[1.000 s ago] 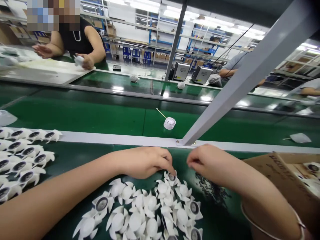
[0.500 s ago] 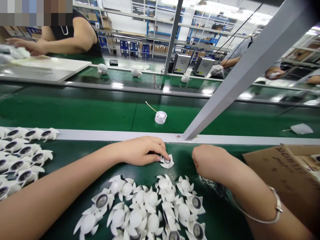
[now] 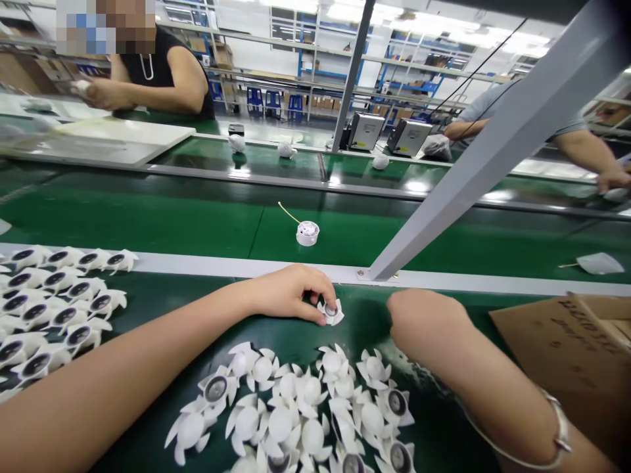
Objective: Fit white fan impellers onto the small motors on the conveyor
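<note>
My left hand point(image 3: 294, 293) pinches a small white fan impeller point(image 3: 337, 318) against the green work surface, thumb at its near-left edge and a fingertip over its hub. To the right, my right hand point(image 3: 428, 323) is closed in a loose fist with its back towards me. Its fingertips are hidden, so what they hold, if anything, does not show. In front of me lies a loose heap of white fan impellers point(image 3: 280, 424), most with smooth hubs up, several showing dark ring centres. Left of my forearm, more impellers point(image 3: 64, 315) lie in rows with dark centres up.
A green conveyor point(image 3: 197, 217) runs past, carrying a round white housing with a wire point(image 3: 307, 234) and a bagged part point(image 3: 600, 263). A slanted metal post point(image 3: 468, 157) rises at right beside a cardboard box point(image 3: 557, 355). Co-workers point(image 3: 172, 72) sit across the line.
My left thumb has come to the impeller's near edge. The round housing has moved left along the conveyor. The view has shifted slightly, and the co-worker opposite has moved their hands.
</note>
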